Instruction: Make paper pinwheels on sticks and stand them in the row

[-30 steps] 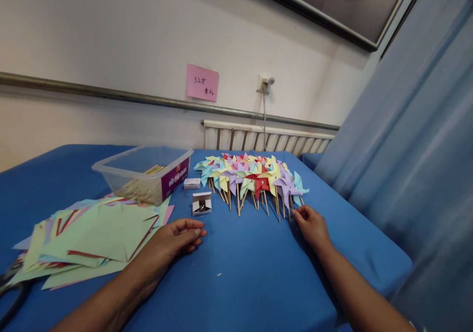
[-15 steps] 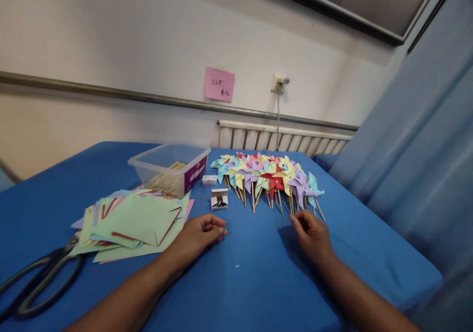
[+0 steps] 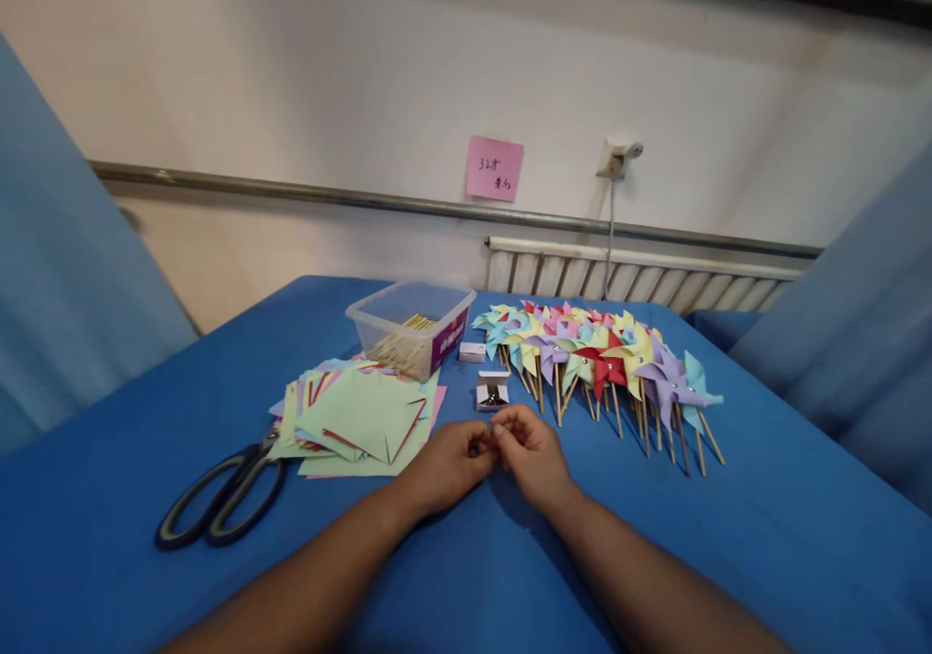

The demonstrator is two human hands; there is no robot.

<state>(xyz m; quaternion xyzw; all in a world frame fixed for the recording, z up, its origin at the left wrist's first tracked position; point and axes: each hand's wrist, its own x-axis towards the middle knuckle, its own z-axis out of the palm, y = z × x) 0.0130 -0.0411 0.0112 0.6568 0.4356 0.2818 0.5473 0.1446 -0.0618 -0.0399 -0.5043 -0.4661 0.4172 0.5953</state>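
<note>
Fingers (image 3: 502,421) curled together beside a small open box (image 3: 482,403)

Those of the left hand (image 3: 449,462) and the right hand (image 3: 537,460) are bent nearly closed, their tips apparently touched to one another — whether anything is pinched there cannot be told. Small dark pieces (image 3: 495,398) are held in the open box, just beyond the hands; behind it a second small box (image 3: 472,352) is set. Paper pinwheels (image 3: 610,368) on sticks are massed at right on the blue-covered bench (image 3: 764,518). At left, coloured paper (image 3: 364,411) is piled — the blades of black-handled scissors (image 3: 225,495) partly hidden by it — and loose sticks (image 3: 419,322) are contained in a clear tub (image 3: 449,343).
</note>
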